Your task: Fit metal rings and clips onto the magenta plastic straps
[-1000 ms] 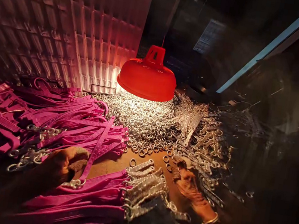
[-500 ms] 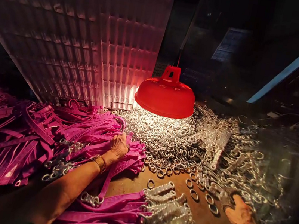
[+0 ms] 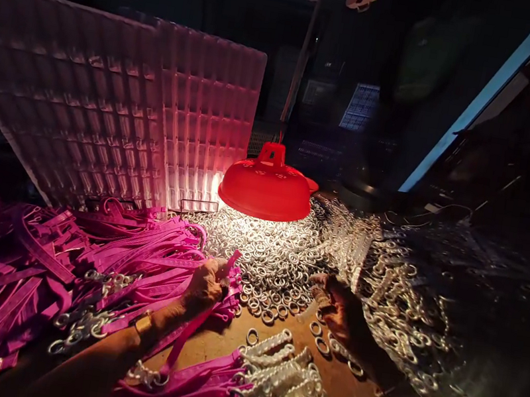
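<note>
My left hand [image 3: 205, 284] is closed on a pink strap [image 3: 234, 259], whose end sticks up past the thumb, at the edge of a heap of pink straps [image 3: 155, 255]. Across from it, my right hand [image 3: 342, 308] is at the near right side of the pile of metal rings [image 3: 265, 259]. Its fingers are drawn together in shadow, and what they hold, if anything, I cannot make out. Closer to me lies a row of pink straps [image 3: 195, 382] with pale chain-like pieces [image 3: 286, 380] and rings at their ends.
A red lamp [image 3: 266, 189] hangs low over the rings. Behind the straps leans a ribbed translucent panel [image 3: 108, 106]. Chain-like pieces [image 3: 383, 278] lie heaped at right. Several loose rings [image 3: 322, 346] rest on the brown tabletop [image 3: 213, 338].
My right hand has come in from the lower right to the edge of the ring pile, its fingers closing. The left hand stays by the straps, a strap end now upright. The view has shifted.
</note>
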`<state>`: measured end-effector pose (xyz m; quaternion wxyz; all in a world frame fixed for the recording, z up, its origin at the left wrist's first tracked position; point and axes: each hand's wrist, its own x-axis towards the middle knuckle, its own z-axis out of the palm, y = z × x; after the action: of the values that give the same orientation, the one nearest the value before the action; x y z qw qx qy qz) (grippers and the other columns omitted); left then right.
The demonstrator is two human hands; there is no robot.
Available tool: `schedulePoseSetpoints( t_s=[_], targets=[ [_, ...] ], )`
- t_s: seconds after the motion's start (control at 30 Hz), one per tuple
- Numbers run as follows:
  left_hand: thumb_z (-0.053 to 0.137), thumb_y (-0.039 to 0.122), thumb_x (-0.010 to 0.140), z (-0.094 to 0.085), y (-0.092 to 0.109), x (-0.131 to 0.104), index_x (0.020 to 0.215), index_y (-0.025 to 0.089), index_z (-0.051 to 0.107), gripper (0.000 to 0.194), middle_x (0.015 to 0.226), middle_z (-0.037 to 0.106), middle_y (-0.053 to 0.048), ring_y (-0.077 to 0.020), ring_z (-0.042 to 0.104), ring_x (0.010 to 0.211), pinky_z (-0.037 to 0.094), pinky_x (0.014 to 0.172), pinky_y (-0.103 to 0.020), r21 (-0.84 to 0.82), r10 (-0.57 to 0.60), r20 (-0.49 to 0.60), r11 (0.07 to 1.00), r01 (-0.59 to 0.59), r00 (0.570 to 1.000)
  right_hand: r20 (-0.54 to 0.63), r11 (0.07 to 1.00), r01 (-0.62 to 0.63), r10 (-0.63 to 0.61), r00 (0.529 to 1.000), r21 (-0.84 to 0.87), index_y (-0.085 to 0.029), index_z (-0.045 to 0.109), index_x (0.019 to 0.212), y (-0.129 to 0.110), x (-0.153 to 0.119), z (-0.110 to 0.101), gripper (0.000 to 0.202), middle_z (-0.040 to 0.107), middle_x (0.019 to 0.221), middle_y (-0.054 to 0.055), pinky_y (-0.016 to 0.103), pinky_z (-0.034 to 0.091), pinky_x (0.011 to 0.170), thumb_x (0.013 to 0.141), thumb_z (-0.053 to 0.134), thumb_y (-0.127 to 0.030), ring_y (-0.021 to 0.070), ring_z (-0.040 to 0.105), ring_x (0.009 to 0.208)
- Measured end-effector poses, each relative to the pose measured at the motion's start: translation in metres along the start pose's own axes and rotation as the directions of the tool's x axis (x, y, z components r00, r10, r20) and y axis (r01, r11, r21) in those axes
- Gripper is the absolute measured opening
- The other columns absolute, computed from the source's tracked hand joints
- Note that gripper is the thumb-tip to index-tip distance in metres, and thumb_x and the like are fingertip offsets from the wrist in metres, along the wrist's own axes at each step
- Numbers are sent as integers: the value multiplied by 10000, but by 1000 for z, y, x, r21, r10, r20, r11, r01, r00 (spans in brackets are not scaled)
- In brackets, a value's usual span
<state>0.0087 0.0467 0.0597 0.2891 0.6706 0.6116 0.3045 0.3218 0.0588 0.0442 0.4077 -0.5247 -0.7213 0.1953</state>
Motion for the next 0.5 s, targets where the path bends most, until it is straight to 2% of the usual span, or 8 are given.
schedulePoseSetpoints(
  t_s=[0.07, 0.17, 0.2, 0.27, 0.33, 0.37, 0.43, 0.5],
  targets=[
    [481, 228, 764, 3, 11, -12, 1030, 120, 585, 305, 673, 600, -10, -119, 552, 532, 424, 490, -227, -255, -14, 59, 966, 28, 998, 30, 995, -12, 9, 1000, 102, -184, 635, 939, -33, 8, 26, 243, 587, 772, 57, 276, 466, 550, 737, 544, -285, 178, 562, 672],
    [557, 275, 710, 8, 22, -26, 1079, 121, 554, 399, 568, 539, 37, -87, 466, 397, 351, 397, -205, -646, -78, 169, 744, 170, 983, 103, 943, -131, 104, 989, 306, -165, 614, 933, -74, 17, 66, 247, 536, 669, 6, 243, 417, 503, 786, 545, -351, 124, 487, 560],
    [599, 278, 688, 10, 23, -28, 1072, 128, 557, 415, 571, 545, 37, -88, 472, 403, 348, 395, -203, -709, -86, 205, 673, 209, 975, 136, 908, -175, 132, 982, 380, -163, 610, 930, -84, 18, 79, 256, 532, 657, -3, 235, 405, 491, 781, 555, -363, 113, 472, 539],
    [668, 297, 666, 13, 20, -29, 1004, 146, 584, 379, 604, 577, 21, -94, 503, 438, 354, 405, -201, -739, -65, 289, 619, 265, 955, 196, 820, -254, 176, 965, 514, -164, 601, 919, -97, 17, 101, 266, 539, 651, -11, 226, 397, 481, 776, 564, -385, 100, 461, 518],
    [707, 347, 659, 16, 12, -28, 895, 148, 614, 323, 639, 610, -6, -102, 526, 472, 359, 416, -205, -731, -41, 378, 599, 325, 925, 257, 762, -290, 167, 952, 579, -170, 596, 928, -99, 15, 118, 272, 545, 645, -16, 217, 396, 479, 790, 552, -401, 94, 458, 508],
    [716, 384, 651, 16, 6, -27, 855, 148, 624, 326, 643, 619, -15, -109, 533, 481, 367, 419, -212, -724, -60, 403, 590, 358, 913, 285, 768, -286, 141, 948, 573, -175, 596, 943, -96, 14, 124, 272, 548, 646, -17, 214, 399, 481, 808, 532, -401, 94, 458, 509],
    [743, 429, 601, 12, -8, -24, 799, 146, 635, 362, 600, 608, -9, -116, 531, 482, 390, 430, -224, -709, -159, 380, 582, 398, 911, 287, 871, -201, 73, 955, 447, -184, 601, 982, -80, 18, 131, 267, 568, 665, -9, 213, 416, 499, 842, 487, -381, 100, 470, 527],
    [764, 429, 561, 0, -24, -20, 756, 146, 632, 369, 549, 584, 11, -105, 518, 481, 422, 465, -226, -709, -269, 283, 588, 389, 921, 201, 979, -50, 9, 979, 197, -188, 607, 1002, -56, 29, 131, 266, 600, 707, 14, 229, 446, 546, 847, 466, -353, 121, 500, 576]
  ],
)
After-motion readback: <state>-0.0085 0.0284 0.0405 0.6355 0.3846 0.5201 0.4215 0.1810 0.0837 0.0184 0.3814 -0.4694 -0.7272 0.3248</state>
